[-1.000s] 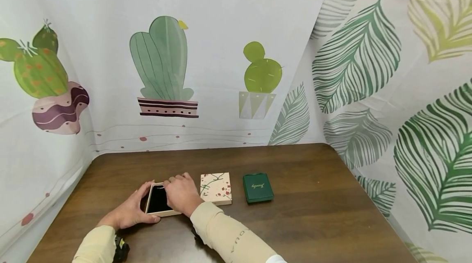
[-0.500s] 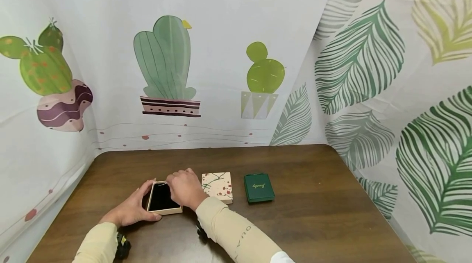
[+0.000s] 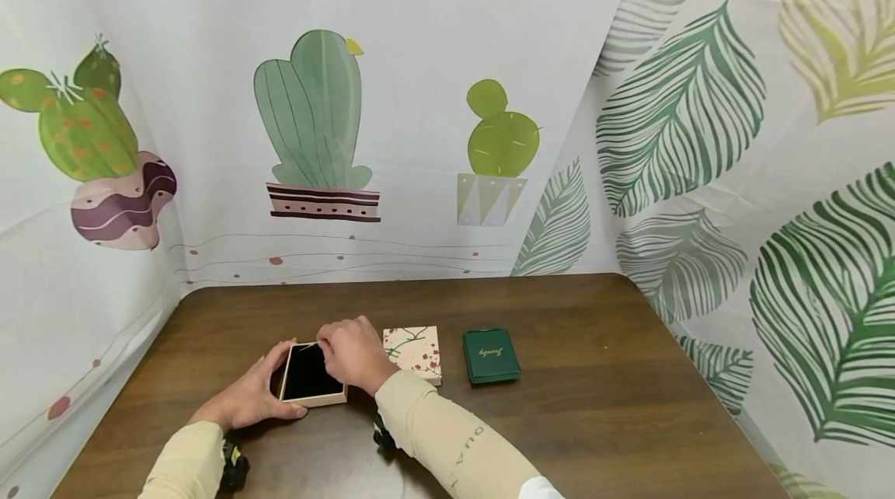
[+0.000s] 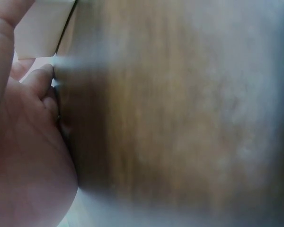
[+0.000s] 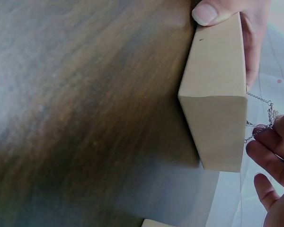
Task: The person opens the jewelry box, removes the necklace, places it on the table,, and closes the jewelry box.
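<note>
Brn table [image 3: 594, 406], chain [image 5: 260, 98] pinched in R grip [image 3: 356, 355], abv open box [image 3: 323, 401]

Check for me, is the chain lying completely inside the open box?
No, the right wrist view shows the chain stretching out past the rim of the open box to the right hand.

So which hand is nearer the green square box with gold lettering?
Right hand: left of the green box, past a square cream floral box. Left hand: farther left, holding an open square cream box.
</note>
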